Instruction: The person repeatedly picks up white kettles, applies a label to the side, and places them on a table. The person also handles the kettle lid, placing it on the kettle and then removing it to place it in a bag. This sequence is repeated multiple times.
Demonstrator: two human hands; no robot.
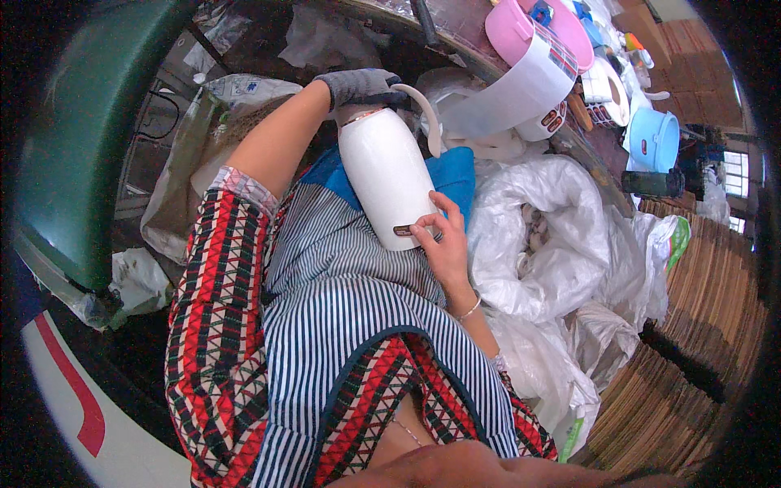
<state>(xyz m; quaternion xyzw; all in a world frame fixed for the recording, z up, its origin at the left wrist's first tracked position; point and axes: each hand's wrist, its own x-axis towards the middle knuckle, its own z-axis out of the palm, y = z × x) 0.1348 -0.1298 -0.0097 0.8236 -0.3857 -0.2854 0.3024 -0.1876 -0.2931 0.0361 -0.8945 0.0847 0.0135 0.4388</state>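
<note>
A white jug [387, 171], perhaps a vacuum jug, lies tilted across my lap with its base towards me. My left hand [360, 87], in a grey knit glove, grips its far end by the neck, partly hidden behind the body. The pale curved handle [426, 116] sticks out on the right side. Near the base is a small dark sticker [403, 230] with writing. The bare fingertips of my right hand [446, 244] touch the sticker's right edge and the jug's side, fingers apart.
A label strip [500, 100] curls off the bench beside a pink tub [515, 27]. Label rolls [610, 91] and a light-blue bucket [654, 140] stand further right. An open white plastic sack [549, 238] and stacked cardboard [701, 317] fill my right; a green machine cover [97, 146] is left.
</note>
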